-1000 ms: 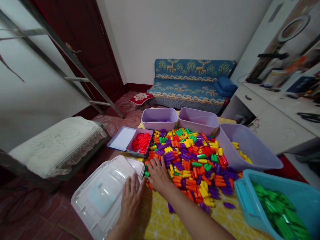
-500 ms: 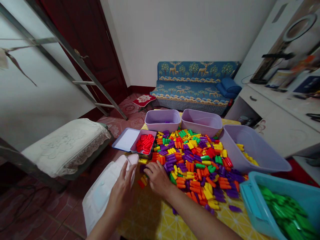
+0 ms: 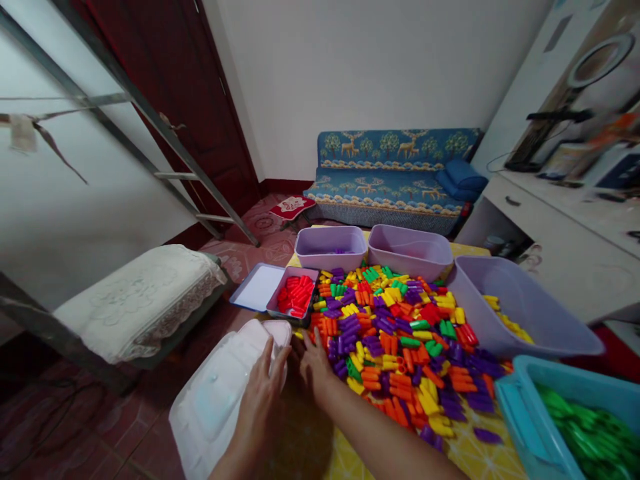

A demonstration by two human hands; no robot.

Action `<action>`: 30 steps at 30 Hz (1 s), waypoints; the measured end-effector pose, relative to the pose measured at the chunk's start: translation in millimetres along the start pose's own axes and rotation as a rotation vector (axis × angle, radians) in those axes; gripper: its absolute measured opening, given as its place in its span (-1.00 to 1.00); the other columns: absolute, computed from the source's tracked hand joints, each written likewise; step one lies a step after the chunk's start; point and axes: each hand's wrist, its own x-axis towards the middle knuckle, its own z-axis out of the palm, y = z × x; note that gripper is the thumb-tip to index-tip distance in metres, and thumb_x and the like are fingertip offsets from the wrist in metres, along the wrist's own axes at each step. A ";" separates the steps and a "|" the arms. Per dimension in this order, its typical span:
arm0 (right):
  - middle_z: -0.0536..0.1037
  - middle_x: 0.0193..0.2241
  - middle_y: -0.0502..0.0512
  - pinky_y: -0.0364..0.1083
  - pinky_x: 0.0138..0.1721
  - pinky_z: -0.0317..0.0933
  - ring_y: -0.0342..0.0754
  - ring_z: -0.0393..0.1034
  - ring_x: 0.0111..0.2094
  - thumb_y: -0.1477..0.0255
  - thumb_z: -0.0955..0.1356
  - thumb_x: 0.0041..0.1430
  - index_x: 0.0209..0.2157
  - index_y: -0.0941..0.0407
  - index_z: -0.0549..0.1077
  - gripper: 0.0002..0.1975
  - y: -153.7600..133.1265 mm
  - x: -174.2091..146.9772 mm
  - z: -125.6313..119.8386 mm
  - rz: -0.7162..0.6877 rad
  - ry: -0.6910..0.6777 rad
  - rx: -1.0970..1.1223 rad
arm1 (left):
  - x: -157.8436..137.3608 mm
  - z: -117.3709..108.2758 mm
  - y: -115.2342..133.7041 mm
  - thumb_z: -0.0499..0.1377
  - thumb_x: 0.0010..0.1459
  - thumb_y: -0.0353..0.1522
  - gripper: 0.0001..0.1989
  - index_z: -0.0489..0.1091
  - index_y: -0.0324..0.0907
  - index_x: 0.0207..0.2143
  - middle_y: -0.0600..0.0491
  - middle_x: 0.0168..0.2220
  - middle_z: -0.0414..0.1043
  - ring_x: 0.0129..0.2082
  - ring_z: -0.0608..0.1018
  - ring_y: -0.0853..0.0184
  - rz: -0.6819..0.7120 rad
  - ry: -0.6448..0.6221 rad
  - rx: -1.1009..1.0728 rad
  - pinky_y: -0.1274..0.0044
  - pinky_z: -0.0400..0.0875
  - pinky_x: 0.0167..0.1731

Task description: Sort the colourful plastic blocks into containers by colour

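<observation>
My left hand [image 3: 263, 390] lies over the right edge of a white plastic lid [image 3: 213, 397], its fingers stretched out and apart; the thumb is hidden. Just to its right, my right hand [image 3: 316, 370] is palm down at the near left edge of a spread of plastic tube pieces [image 3: 395, 333] in orange, purple, yellow, green and red. Its fingers are bent and somewhat apart, close to a yellow piece [image 3: 299, 334]. Anything under its palm is hidden. Beyond both hands stands an open hinged box [image 3: 313, 303] of red pieces [image 3: 296, 295].
Lilac bins [image 3: 330, 261] [image 3: 410, 263] line the back of the yellow-clothed table [image 3: 357, 457]. Another lilac bin [image 3: 550, 320] holding yellow pieces stands right, behind a turquoise bin [image 3: 535, 427] of green pieces. A cloth-covered bench [image 3: 135, 300] and a metal ladder [image 3: 175, 150] are left.
My left hand and the lid's right edge have moved a little rightward. My right hand's fingers have shifted, and loose orange and yellow pieces beside it no longer show. The view has shifted slightly.
</observation>
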 end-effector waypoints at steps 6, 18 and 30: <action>0.26 0.28 0.25 0.34 0.35 -0.45 0.28 -0.15 0.38 0.36 0.38 0.11 0.02 0.12 0.49 -0.58 28.2 -34.6 -36.9 0.068 -0.040 -0.210 | -8.1 30.6 14.8 -0.04 -0.08 -0.72 -0.16 0.20 -0.07 0.27 -0.15 0.38 0.00 0.28 0.28 0.02 0.031 -0.008 0.173 0.19 0.35 0.13; 0.32 0.22 0.35 0.42 0.28 -0.31 0.33 0.03 0.30 0.38 0.35 0.16 0.03 0.14 0.47 -0.61 115.3 -90.7 -132.9 0.569 0.218 -0.301 | -26.2 58.0 42.0 0.08 -0.01 -0.63 -0.29 0.32 0.03 0.19 -0.08 0.37 0.05 0.34 0.10 -0.16 0.056 -0.104 0.109 0.01 0.24 0.15; 0.35 0.17 0.30 0.18 -0.03 0.28 0.28 0.34 0.09 0.05 0.33 0.15 0.25 0.05 0.19 -0.29 73.6 -292.2 -27.2 0.495 0.543 -0.262 | -44.8 58.9 84.7 0.22 -0.18 -0.56 -0.04 0.09 0.01 0.33 -0.14 0.38 0.01 0.29 0.27 -0.03 0.093 -0.483 -0.092 0.31 0.38 0.13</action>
